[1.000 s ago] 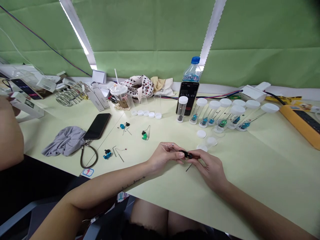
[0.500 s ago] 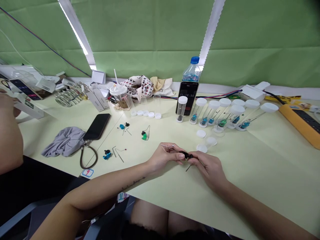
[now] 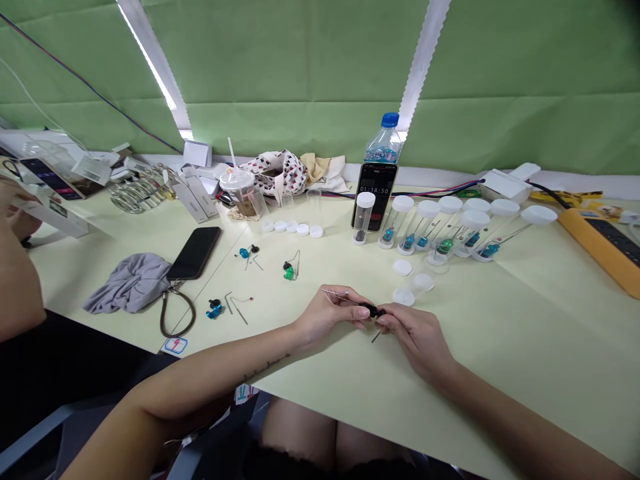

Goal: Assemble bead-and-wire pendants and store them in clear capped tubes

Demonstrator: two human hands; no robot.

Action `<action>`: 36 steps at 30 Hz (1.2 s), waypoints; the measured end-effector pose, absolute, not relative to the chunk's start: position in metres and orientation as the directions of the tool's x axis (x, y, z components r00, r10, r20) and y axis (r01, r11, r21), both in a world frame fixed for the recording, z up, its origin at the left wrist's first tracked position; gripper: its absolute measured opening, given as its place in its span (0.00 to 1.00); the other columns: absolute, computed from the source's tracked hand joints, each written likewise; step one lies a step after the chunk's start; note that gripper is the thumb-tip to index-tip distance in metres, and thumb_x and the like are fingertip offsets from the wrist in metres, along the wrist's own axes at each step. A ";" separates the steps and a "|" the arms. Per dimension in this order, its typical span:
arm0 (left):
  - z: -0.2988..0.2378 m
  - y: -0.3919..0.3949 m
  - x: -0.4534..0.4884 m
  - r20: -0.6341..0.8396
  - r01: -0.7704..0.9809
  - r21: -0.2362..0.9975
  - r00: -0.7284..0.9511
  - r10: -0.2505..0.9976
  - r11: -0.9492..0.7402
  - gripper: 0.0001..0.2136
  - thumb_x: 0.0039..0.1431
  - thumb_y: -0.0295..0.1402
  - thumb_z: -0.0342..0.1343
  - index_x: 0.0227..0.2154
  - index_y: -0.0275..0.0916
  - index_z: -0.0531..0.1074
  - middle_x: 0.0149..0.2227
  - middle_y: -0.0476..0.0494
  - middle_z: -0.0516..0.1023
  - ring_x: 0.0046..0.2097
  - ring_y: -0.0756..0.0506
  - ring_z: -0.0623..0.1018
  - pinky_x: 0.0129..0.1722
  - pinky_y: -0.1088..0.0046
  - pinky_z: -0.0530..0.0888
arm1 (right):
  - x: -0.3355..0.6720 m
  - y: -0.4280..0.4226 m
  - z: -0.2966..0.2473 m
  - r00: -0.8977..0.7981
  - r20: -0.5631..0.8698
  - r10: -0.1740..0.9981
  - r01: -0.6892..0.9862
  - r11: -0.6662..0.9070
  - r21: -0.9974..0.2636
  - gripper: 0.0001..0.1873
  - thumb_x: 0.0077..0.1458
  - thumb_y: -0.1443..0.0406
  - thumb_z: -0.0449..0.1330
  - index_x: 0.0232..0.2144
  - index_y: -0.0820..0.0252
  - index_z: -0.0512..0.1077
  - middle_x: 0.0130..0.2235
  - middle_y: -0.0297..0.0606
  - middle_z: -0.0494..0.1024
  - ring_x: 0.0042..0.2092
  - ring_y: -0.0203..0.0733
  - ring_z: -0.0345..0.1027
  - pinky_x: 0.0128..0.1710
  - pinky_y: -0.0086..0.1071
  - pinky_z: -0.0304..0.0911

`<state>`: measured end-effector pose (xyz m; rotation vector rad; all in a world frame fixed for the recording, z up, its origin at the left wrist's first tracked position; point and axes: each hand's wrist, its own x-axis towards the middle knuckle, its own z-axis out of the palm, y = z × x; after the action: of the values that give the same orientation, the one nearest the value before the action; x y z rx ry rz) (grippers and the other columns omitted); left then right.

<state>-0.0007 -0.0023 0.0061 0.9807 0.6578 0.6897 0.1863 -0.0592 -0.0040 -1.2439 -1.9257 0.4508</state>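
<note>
Over the table, my left hand (image 3: 333, 312) pinches a small black part (image 3: 371, 310) between thumb and fingers. A thin metal wire (image 3: 336, 293) with a tiny ball at its end also lies across that hand's fingers. My right hand (image 3: 417, 337) is closed at the black part's other end, its fingertips pressed together. Below the fingertips a thin dark rod (image 3: 377, 336) sticks out; which hand grips it I cannot tell. To the left lie a green and black piece (image 3: 289, 271) and blue and black pieces (image 3: 215, 309), each beside thin bent metal rods.
Several clear tubes with white caps (image 3: 474, 219) stand at the back right, holding coloured parts. A phone (image 3: 377, 190) leans against a water bottle (image 3: 384, 143). Loose caps (image 3: 403, 267) lie beyond my hands. Left are another phone (image 3: 195, 253), a grey cloth (image 3: 129, 283) and another person's arm (image 3: 17, 287).
My hands and the black part stay almost where they were. At the far left, the other person's arm and hand have shifted slightly.
</note>
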 end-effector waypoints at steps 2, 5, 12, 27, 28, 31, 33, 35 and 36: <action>0.007 -0.003 -0.001 -0.183 -0.231 0.890 0.608 0.772 0.393 0.13 0.42 0.35 0.70 0.30 0.31 0.78 0.30 0.41 0.78 0.32 0.48 0.76 0.34 0.70 0.75 | 0.187 -0.060 -0.004 -0.196 0.416 0.888 0.614 0.442 -0.654 0.16 0.66 0.57 0.47 0.35 0.57 0.72 0.25 0.34 0.76 0.26 0.36 0.70 0.27 0.29 0.65; 0.009 -0.003 -0.001 -0.206 -0.265 0.871 0.566 0.798 0.413 0.13 0.42 0.34 0.70 0.30 0.31 0.78 0.30 0.41 0.78 0.32 0.48 0.76 0.34 0.71 0.75 | 0.187 -0.061 -0.006 -0.146 0.397 0.906 0.622 0.396 -0.675 0.15 0.65 0.56 0.48 0.46 0.56 0.68 0.28 0.34 0.77 0.28 0.37 0.72 0.29 0.29 0.67; 0.010 -0.001 0.000 -0.235 -0.287 0.850 0.544 0.806 0.442 0.14 0.40 0.34 0.71 0.29 0.31 0.78 0.31 0.40 0.79 0.33 0.46 0.78 0.33 0.70 0.74 | 0.184 -0.060 -0.016 -0.054 0.441 0.896 0.664 0.362 -0.654 0.12 0.61 0.57 0.55 0.43 0.55 0.67 0.35 0.38 0.79 0.30 0.39 0.74 0.31 0.32 0.70; 0.007 -0.002 0.000 -0.195 -0.267 0.871 0.581 0.790 0.412 0.15 0.40 0.35 0.71 0.29 0.31 0.78 0.30 0.41 0.79 0.32 0.47 0.77 0.34 0.69 0.75 | 0.185 -0.061 -0.011 -0.106 0.438 0.892 0.655 0.394 -0.645 0.11 0.63 0.57 0.53 0.37 0.55 0.69 0.30 0.35 0.79 0.27 0.38 0.71 0.28 0.30 0.65; 0.007 -0.003 0.000 -0.195 -0.269 0.870 0.582 0.789 0.413 0.14 0.40 0.35 0.71 0.29 0.31 0.78 0.30 0.41 0.78 0.32 0.48 0.77 0.34 0.69 0.75 | 0.186 -0.061 -0.011 -0.108 0.435 0.894 0.654 0.393 -0.646 0.11 0.63 0.57 0.53 0.37 0.55 0.70 0.30 0.34 0.79 0.27 0.38 0.71 0.27 0.30 0.65; 0.008 -0.003 0.000 -0.193 -0.271 0.869 0.583 0.789 0.413 0.14 0.40 0.34 0.71 0.29 0.31 0.78 0.30 0.41 0.78 0.32 0.48 0.77 0.33 0.70 0.75 | 0.186 -0.061 -0.012 -0.112 0.414 0.903 0.646 0.383 -0.660 0.11 0.63 0.57 0.53 0.36 0.56 0.70 0.29 0.33 0.78 0.26 0.37 0.70 0.27 0.29 0.64; 0.007 -0.003 0.000 -0.191 -0.265 0.873 0.585 0.788 0.409 0.14 0.40 0.35 0.71 0.30 0.31 0.78 0.29 0.41 0.78 0.32 0.48 0.77 0.33 0.70 0.75 | 0.187 -0.061 -0.012 -0.117 0.395 0.911 0.641 0.373 -0.671 0.11 0.63 0.56 0.52 0.36 0.56 0.69 0.28 0.33 0.78 0.26 0.37 0.70 0.27 0.29 0.63; 0.007 -0.003 0.000 -0.191 -0.253 0.879 0.588 0.786 0.403 0.15 0.40 0.35 0.71 0.30 0.31 0.78 0.29 0.41 0.78 0.32 0.48 0.77 0.34 0.70 0.75 | 0.187 -0.061 -0.012 -0.123 0.379 0.917 0.641 0.365 -0.675 0.12 0.64 0.56 0.51 0.35 0.56 0.69 0.28 0.33 0.78 0.26 0.37 0.70 0.27 0.29 0.62; 0.007 -0.003 0.000 -0.192 -0.247 0.882 0.590 0.784 0.402 0.15 0.40 0.35 0.70 0.30 0.31 0.78 0.29 0.41 0.78 0.32 0.48 0.77 0.34 0.70 0.75 | 0.187 -0.061 -0.012 -0.125 0.375 0.919 0.642 0.363 -0.675 0.13 0.64 0.56 0.51 0.35 0.56 0.69 0.28 0.33 0.78 0.27 0.37 0.70 0.27 0.29 0.61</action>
<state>-0.0004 -0.0027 0.0075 0.9410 0.6669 0.7164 0.1872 -0.0612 -0.0122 -1.3621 -1.8533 0.4534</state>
